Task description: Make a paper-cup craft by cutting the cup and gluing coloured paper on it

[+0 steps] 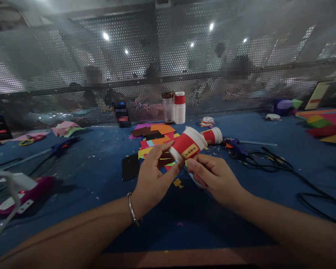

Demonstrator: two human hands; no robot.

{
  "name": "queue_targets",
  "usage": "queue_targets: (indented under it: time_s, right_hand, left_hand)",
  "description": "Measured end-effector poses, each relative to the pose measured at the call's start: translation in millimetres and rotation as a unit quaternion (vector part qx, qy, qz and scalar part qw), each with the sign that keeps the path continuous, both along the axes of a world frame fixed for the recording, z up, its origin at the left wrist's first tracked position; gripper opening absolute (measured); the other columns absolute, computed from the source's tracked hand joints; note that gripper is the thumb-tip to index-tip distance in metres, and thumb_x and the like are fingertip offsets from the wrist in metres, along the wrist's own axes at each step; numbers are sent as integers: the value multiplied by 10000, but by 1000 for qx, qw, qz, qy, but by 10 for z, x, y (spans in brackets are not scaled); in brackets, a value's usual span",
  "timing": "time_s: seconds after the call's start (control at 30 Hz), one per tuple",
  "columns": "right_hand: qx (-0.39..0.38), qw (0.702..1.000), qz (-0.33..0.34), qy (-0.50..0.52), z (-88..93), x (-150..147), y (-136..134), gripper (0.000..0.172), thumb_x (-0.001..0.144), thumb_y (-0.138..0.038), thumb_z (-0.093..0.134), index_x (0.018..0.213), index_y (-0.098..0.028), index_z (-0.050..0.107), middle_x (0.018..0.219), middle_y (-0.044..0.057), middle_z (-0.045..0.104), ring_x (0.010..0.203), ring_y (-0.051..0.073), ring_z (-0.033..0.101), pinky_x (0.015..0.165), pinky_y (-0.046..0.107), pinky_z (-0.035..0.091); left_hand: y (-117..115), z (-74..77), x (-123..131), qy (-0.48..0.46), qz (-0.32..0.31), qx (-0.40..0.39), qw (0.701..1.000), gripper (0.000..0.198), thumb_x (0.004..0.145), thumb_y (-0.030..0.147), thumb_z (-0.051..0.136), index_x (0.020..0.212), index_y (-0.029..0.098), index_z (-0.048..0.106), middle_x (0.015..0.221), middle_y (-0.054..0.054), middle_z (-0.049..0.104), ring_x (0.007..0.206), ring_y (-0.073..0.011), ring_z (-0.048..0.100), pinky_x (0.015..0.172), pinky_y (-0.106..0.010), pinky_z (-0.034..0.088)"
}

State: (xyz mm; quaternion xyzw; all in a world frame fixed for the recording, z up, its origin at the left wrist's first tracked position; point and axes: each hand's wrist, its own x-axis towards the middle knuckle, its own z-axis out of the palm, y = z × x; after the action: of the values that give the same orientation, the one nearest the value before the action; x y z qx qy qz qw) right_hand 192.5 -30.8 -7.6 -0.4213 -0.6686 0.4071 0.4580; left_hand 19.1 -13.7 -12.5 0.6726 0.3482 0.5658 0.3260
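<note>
Red-and-white paper cup with gold label (184,145), tilted above blue counter (162,231). Left hand (154,177): fingers hold its narrow end. Right hand (220,177): fingers in narrow pinch beside label; whether gripping, cannot tell. Obstacles: second red-and-white cup on its side (213,136) just behind; blue glue gun (237,147) and looped black cable (310,184) to right; heap of coloured paper sheets (161,129) ahead; flat black rectangle (130,167), left. Between forearms (98,220), blue surface runs to brown near edge (184,257)
</note>
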Motion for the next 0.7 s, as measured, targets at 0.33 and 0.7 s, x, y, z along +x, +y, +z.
queue_targets:
  time_s: [0.33, 0.7]
  right_hand:
    - [30, 999, 12, 6, 59, -11, 19, 360, 926, -477, 535, 703, -195, 542, 503, -86, 374, 417, 67, 309, 394, 220, 243]
    - [21, 1000, 13, -1, 47, -14, -3, 379, 922, -488, 542, 673, -205, 507, 519, -75, 378, 439, 71, 316, 402, 228, 250]
  left_hand:
    - [1, 36, 81, -202, -143, -197, 949, 400, 815, 328, 727, 1166, 190, 595, 1203, -91, 671, 1087, -210, 648, 931, -331, 527]
    - [-5, 49, 81, -189, -125, -184, 956, 290, 810, 299, 739, 1047, 198, 604, 1058, -48, 706, 937, -151, 672, 921, -316, 530]
